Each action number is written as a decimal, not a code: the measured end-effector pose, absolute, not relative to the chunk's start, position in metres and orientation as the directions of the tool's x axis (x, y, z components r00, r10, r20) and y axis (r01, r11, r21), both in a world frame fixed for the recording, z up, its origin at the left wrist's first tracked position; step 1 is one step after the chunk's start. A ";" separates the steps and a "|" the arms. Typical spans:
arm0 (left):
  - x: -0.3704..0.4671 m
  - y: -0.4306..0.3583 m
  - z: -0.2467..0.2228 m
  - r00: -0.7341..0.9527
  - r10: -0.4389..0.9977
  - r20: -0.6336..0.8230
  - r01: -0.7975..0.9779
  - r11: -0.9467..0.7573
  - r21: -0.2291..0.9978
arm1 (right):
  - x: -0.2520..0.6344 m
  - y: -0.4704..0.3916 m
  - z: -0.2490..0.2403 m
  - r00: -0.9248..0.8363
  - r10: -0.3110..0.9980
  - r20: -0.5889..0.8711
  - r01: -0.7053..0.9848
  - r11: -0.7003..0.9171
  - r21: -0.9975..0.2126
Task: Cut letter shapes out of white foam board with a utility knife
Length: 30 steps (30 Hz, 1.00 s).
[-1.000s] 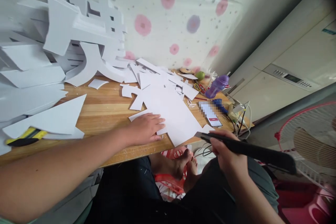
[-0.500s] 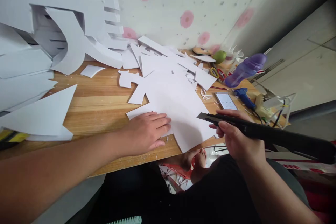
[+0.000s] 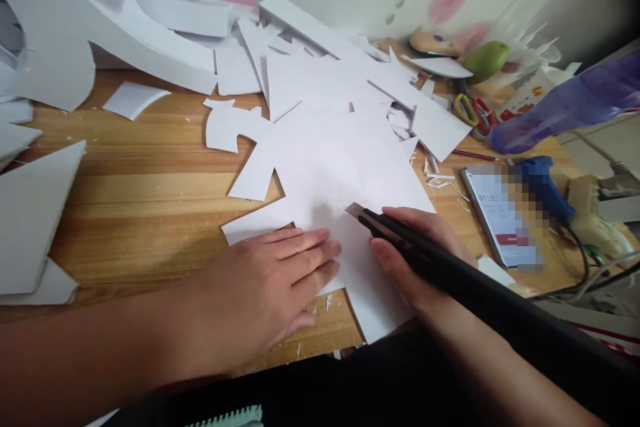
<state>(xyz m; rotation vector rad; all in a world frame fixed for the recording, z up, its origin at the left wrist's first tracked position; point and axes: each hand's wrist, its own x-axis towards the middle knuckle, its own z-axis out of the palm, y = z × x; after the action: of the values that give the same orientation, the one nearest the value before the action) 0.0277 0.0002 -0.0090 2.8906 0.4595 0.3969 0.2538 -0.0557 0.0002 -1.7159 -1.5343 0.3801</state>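
My left hand (image 3: 280,273) lies flat with fingers stretched out, palm down on white foam board (image 3: 320,160) near the table's front edge. In my right hand (image 3: 425,260) is a black utility knife (image 3: 430,267), its handle running back toward the lower right. The knife's blade is out, its tip at the board's surface just beyond my left fingertips; I cannot tell whether it cuts in. Faint lines show on the board by the tip. Left of the board's middle is a curved white offcut (image 3: 233,127).
White cut pieces (image 3: 300,27) pile up at the back, with a larger white construction (image 3: 55,33) at the left. To the right are a phone (image 3: 493,213), a blue glue gun (image 3: 537,180), scissors (image 3: 475,110), a purple bottle (image 3: 565,107) and a green fruit (image 3: 485,61).
My right hand has brought the knife left and down to the board, near my left fingers. The view has moved closer to the table. My left hand stays flat on the board.
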 end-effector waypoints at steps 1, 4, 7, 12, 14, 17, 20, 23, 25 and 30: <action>0.028 0.001 -0.008 0.916 0.329 0.228 0.280 -0.934 0.223 | 0.252 -0.055 0.000 0.216 0.936 0.278 0.715 0.042 -0.698; 0.028 0.003 -0.004 0.933 0.302 0.198 0.263 -0.944 0.201 | 0.251 -0.055 -0.001 0.168 0.939 0.301 0.767 0.067 -0.638; 0.028 0.004 -0.003 0.934 0.304 0.189 0.264 -0.942 0.209 | 0.254 -0.055 -0.002 0.083 0.940 0.330 0.785 0.142 -0.603; 0.029 0.003 -0.006 0.923 0.337 0.186 0.292 -0.928 0.231 | 0.254 -0.053 -0.002 0.038 0.952 0.305 0.804 0.152 -0.575; 0.030 0.002 -0.006 0.920 0.344 0.185 0.302 -0.927 0.224 | 0.254 -0.052 0.000 0.029 0.956 0.293 0.809 0.150 -0.569; 0.030 0.003 -0.004 0.933 0.316 0.174 0.284 -0.941 0.185 | 0.254 -0.050 0.001 0.007 0.955 0.296 0.815 0.166 -0.555; 0.029 0.001 -0.003 0.943 0.301 0.142 0.280 -0.948 0.151 | 0.255 -0.048 0.000 -0.053 0.946 0.320 0.826 0.221 -0.518; 0.028 -0.002 -0.007 0.932 0.334 0.140 0.314 -0.938 0.145 | 0.254 -0.047 -0.003 -0.085 0.924 0.374 0.820 0.278 -0.501; 0.027 -0.003 -0.010 0.928 0.339 0.154 0.318 -0.937 0.147 | 0.252 -0.047 -0.005 -0.082 0.919 0.386 0.820 0.282 -0.498; 0.031 -0.003 -0.010 0.923 0.339 0.180 0.318 -0.938 0.136 | 0.247 -0.047 -0.007 -0.041 0.912 0.407 0.845 0.249 -0.473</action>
<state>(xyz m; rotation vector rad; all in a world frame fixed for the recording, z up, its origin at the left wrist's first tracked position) 0.0305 -0.0028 -0.0102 2.9783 0.5101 0.3069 0.2474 -0.0469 -0.0067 -1.5993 -1.8852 0.1354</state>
